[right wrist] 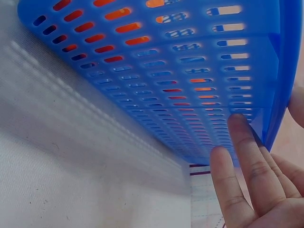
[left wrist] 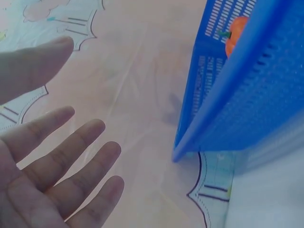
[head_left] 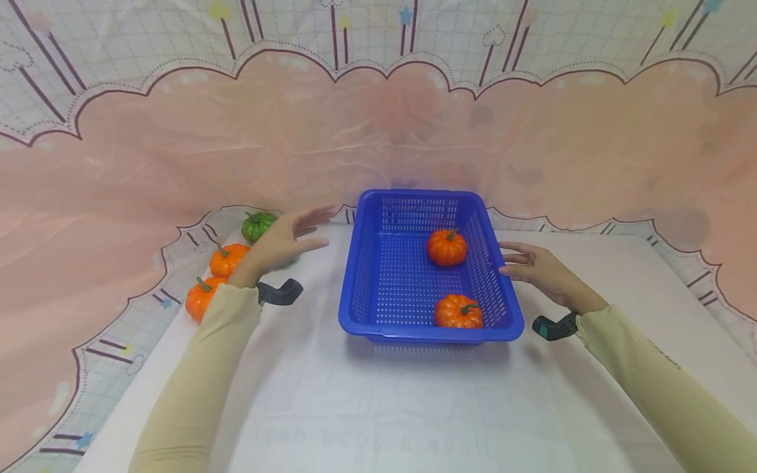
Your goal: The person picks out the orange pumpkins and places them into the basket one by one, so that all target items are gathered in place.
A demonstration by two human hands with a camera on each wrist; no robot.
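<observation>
A blue plastic basket [head_left: 408, 332] with slotted walls stands on the white table. Inside it lie two orange pumpkins, one farther back [head_left: 447, 247] and one near the front wall [head_left: 458, 311]. To the basket's left, my left hand [head_left: 290, 238] hovers with fingers extended and holds nothing; the left wrist view shows the spread fingers [left wrist: 88, 149] apart from the basket. At the right side, my right hand [head_left: 541, 270] has its fairly straight fingers [right wrist: 259, 168] against the basket's outer wall, with the thumb near the rim.
Left of the basket, partly behind my left hand and forearm, sit a green pumpkin [head_left: 257, 226] and two orange pumpkins, one in the middle [head_left: 228, 260] and one nearer [head_left: 203, 299]. A patterned pink cloth [head_left: 296, 144] hangs behind the table.
</observation>
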